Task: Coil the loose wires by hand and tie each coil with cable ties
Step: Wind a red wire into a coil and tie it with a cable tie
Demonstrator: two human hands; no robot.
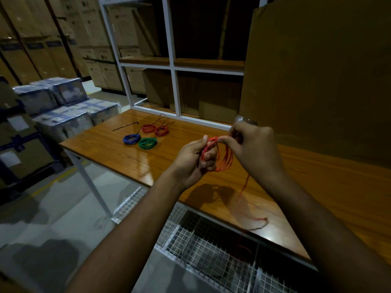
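"What can't you see well?"

"The red wire tail point(252, 210) is blurry near the table edge. The right hand point(255, 149) hides its own fingertips."

"And the boxes point(95, 28)?"

"Their labels are too small to read."

I see a glossy wooden table point(110, 149) on white metal legs, its near edge running along a wire mesh panel point(211, 250); on the far part of the top lie four finished coils close together: a blue coil point(131, 139), a green coil point(148, 143) just beside it, and two red coils point(148, 128) point(161, 130) behind them, touching each other; a black cable tie point(125, 126) lies just left of the red ones; near the front edge a loose red wire end point(259, 220) trails on the wood; a large cardboard box point(317, 81) stands at the right.
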